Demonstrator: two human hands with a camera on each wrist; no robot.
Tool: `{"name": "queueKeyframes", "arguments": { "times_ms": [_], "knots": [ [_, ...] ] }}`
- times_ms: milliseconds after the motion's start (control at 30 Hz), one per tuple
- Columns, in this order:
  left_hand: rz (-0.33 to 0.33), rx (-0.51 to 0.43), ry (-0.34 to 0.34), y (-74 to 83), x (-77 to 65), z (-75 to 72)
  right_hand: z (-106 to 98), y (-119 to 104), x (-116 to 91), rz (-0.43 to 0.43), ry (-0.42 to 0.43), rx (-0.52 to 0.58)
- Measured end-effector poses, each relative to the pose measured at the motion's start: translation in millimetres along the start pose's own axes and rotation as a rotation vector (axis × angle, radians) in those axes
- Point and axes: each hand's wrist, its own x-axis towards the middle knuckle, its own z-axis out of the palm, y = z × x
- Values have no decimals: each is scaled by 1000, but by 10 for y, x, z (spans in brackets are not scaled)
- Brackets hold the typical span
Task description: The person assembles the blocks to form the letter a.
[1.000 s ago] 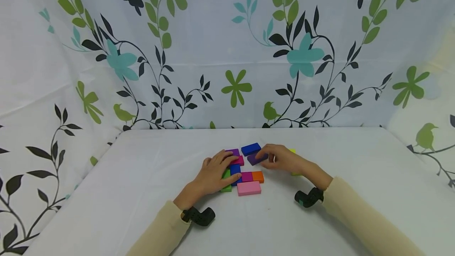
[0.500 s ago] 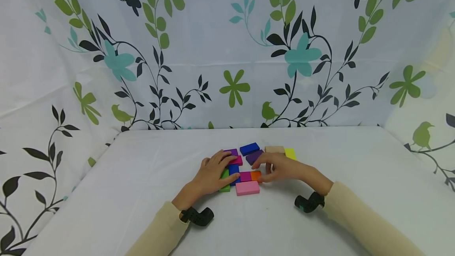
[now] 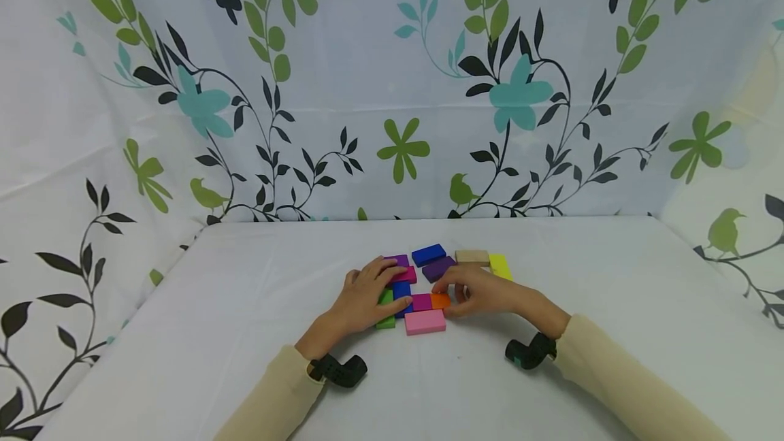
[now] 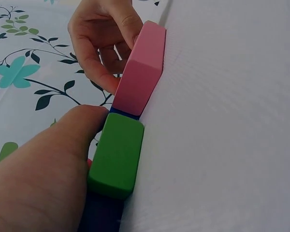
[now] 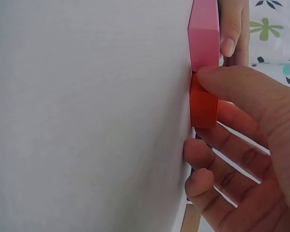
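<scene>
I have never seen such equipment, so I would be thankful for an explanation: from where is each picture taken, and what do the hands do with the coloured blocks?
There is no robot here, only a person's bare left hand and right hand. The wide picture comes from a camera worn on the head, looking forward and down. The two close pictures come from cameras worn on the wrists, so the white surface looks turned sideways there. Coloured blocks lie on it. Farther back are a dark purple block, a beige block and a yellow block. The left hand is spread over several blocks, including a green block. The right hand pinches an orange block, close to a pink block.
</scene>
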Motion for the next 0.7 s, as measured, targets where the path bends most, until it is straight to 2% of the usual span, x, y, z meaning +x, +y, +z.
{"name": "queueKeyframes", "arguments": {
  "times_ms": [233,700],
  "knots": [
    [5,-1,4,9,-13,-14,9,41,-17,-30,15,8],
    [4,7,-3,-5,2,9,-12,21,-106,-22,46,44]
  ]
}}
